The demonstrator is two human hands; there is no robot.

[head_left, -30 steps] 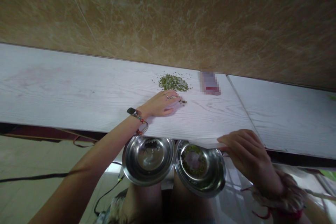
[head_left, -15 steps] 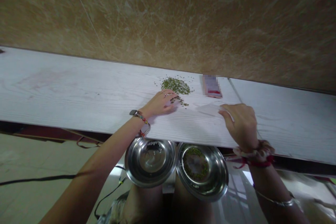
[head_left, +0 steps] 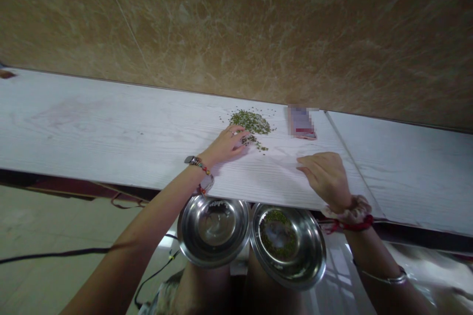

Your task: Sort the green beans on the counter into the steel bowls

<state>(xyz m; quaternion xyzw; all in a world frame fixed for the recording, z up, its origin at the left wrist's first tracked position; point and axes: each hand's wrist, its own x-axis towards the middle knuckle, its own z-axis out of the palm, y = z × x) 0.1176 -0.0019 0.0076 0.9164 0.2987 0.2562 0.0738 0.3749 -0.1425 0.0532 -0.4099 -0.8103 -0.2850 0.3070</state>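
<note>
A spread of small green mung beans point(head_left: 252, 122) lies on the white wood-grain tabletop point(head_left: 121, 123). My left hand point(head_left: 227, 146) rests at its near left edge, fingers apart and fingertips touching a few loose beans. To the right, my right hand point(head_left: 323, 174) is closed in a pinch on a thin, pale card point(head_left: 284, 158), which is hard to tell from the table and reaches toward the loose beans. Below the table edge, a steel bowl point(head_left: 318, 256) on my right thigh holds a ring of mung beans. Beside it is another steel bowl point(head_left: 185, 243), with small white bits on its far side.
A phone point(head_left: 301, 123) lies near the wall, right of the beans. The brown marbled wall point(head_left: 236, 29) rises along the table's back edge. A seam point(head_left: 351, 160) crosses the table at the right. A dark cable point(head_left: 55, 253) runs past at lower left.
My right hand has risen from the table's front edge above the right bowl onto the tabletop, bringing the pale card toward the loose beans. My left hand has drawn slightly back, leaving more beans uncovered.
</note>
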